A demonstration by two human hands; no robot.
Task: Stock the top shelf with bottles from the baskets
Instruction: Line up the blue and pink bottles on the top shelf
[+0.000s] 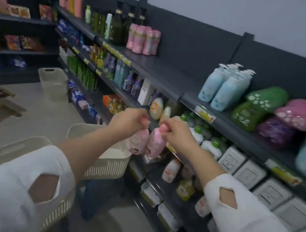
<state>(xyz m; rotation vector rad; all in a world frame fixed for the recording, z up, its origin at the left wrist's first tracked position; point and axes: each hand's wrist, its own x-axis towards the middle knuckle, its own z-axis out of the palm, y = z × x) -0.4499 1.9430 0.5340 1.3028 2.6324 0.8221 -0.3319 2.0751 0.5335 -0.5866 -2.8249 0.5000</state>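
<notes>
My left hand (130, 121) grips a pink bottle (137, 141) by its cap. My right hand (177, 133) grips a second pink bottle (155, 144) the same way. Both bottles hang side by side in front of the lower shelves, above the far rim of a cream basket (108, 164). On the dark top shelf (163, 71) stands a group of matching pink bottles (143, 39), with bare shelf to their right up to the light-blue pump bottles (225, 85).
Another cream basket (8, 154) sits at lower left and a third (53, 81) stands on the floor further down the aisle. Green, pink and purple soft packs (270, 113) lie on the top shelf at right. Lower shelves hold several bottles and boxes.
</notes>
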